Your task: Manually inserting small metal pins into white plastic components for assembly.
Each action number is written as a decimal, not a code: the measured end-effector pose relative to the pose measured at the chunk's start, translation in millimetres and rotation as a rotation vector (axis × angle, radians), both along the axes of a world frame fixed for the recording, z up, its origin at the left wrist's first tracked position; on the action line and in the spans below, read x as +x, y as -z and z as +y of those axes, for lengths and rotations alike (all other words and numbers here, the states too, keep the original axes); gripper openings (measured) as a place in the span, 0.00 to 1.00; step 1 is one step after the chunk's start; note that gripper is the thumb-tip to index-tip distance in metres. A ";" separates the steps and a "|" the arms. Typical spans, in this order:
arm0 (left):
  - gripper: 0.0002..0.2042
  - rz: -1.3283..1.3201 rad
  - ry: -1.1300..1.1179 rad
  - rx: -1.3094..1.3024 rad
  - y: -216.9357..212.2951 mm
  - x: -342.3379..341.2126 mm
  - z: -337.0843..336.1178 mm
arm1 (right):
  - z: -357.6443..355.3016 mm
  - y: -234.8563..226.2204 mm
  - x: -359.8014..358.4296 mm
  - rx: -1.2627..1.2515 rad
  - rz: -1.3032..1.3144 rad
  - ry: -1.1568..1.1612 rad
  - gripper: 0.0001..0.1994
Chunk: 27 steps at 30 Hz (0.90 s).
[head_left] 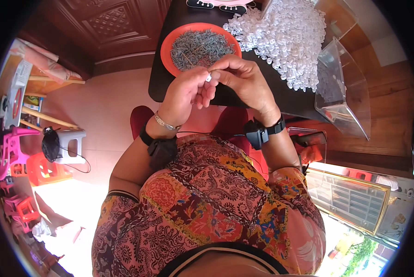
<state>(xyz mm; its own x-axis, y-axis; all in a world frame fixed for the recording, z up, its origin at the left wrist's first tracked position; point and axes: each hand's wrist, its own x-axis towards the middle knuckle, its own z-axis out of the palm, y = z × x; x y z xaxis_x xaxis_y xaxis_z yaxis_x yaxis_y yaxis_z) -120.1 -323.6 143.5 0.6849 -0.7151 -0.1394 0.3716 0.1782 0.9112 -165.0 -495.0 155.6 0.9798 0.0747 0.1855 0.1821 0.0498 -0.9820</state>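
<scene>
My left hand [186, 88] pinches a small white plastic piece [209, 78] between thumb and forefinger, its other fingers curled below. From the other side my right hand [246, 82] meets it, thumb and forefinger pressed together at the piece. Whatever the right fingertips may hold is too small to make out. Just beyond both hands, an orange-red round tray [167, 50] carries a heap of thin grey screw-like or nail-like parts [200, 46]. To its right, a large pile of similar white plastic pieces [285, 41] spreads over the black table [163, 85].
A clear plastic box [338, 87] leans at the table's right edge. At far left stand a grey-white stool [70, 143] with a black bag on it and several red and pink plastic stools. A gold-framed panel [355, 198] is at lower right. Black straps circle both my wrists.
</scene>
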 end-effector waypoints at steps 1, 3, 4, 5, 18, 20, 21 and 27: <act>0.15 0.040 0.006 -0.023 2.2 -0.6 1.5 | 3.2 5.6 -0.7 -0.055 -0.059 0.048 0.03; 0.13 0.070 -0.006 -0.036 4.4 -1.5 4.6 | 10.6 10.1 -3.9 -0.062 -0.062 0.074 0.04; 0.11 0.098 -0.015 -0.049 5.3 -1.8 6.3 | 15.5 9.2 -7.5 -0.181 -0.138 0.174 0.05; 0.11 0.099 -0.021 -0.047 5.8 -1.8 7.6 | 19.7 8.2 -10.4 -0.301 -0.214 0.275 0.06; 0.09 -0.136 -0.142 0.112 11.7 0.0 23.1 | 23.3 -0.7 -2.3 -0.678 -0.530 0.253 0.10; 0.10 -0.157 -0.145 0.136 11.9 1.2 28.1 | 12.6 -2.2 9.2 -0.723 -0.449 0.282 0.09; 0.10 -0.139 -0.183 0.129 9.7 1.9 28.9 | 3.5 -2.3 16.9 -0.885 -0.426 0.293 0.07; 0.10 -0.119 -0.219 0.112 11.5 -0.4 29.6 | -8.2 8.7 42.3 -1.270 -0.387 0.190 0.06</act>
<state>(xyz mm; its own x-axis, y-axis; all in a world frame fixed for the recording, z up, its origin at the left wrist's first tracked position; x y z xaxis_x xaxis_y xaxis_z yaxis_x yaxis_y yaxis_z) -120.5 -293.9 132.0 0.8376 -0.5332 -0.1189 0.2249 0.1382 0.9645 -122.7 -503.2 146.8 0.8947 0.2701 0.3559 0.3591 -0.9086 -0.2132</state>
